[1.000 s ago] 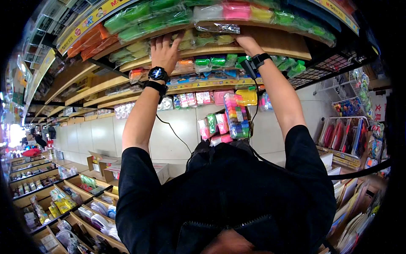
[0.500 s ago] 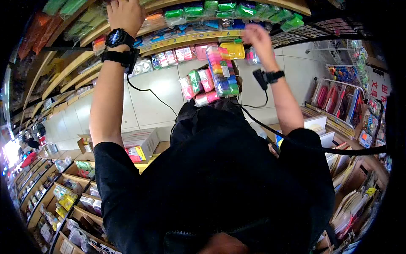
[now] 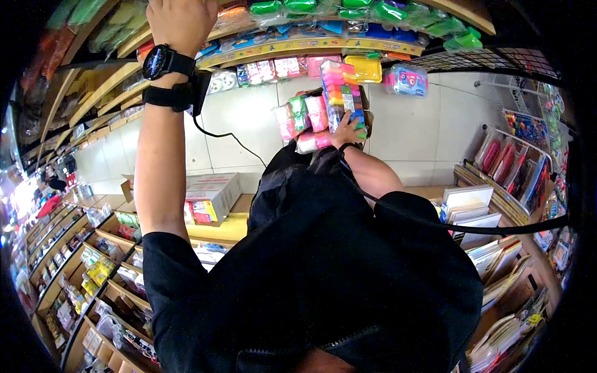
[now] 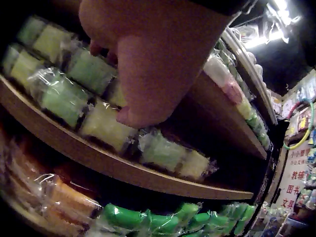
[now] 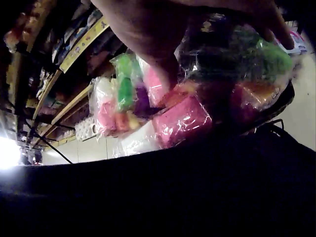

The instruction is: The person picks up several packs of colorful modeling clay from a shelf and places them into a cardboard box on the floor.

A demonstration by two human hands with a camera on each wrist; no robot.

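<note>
At the top of the head view my left hand (image 3: 180,28) reaches to a shelf, its fingertips cut off by the frame edge. The left wrist view has it over clear-wrapped pale green and yellow packets (image 4: 106,123), thumb tip right at a yellow one. My right hand (image 3: 348,132) is low in front of my knees, fingers spread on the lower end of a long rainbow pack (image 3: 339,87) in clear wrap. Beside that pack lie pink, white and green packets (image 3: 300,115). The right wrist view shows the thumb beside a pink packet (image 5: 182,121).
A wooden shelf (image 4: 217,190) edges the pale packets, with bright green packets (image 4: 158,219) below. On the tiled floor are a yellow case (image 3: 364,69) and a blue-and-pink box (image 3: 407,81). A carton (image 3: 214,193) stands behind left; wire racks (image 3: 504,149) stand right.
My right hand has come down from the shelf to the rainbow pack. My left hand stays up at the shelf, while the head view has shifted lower.
</note>
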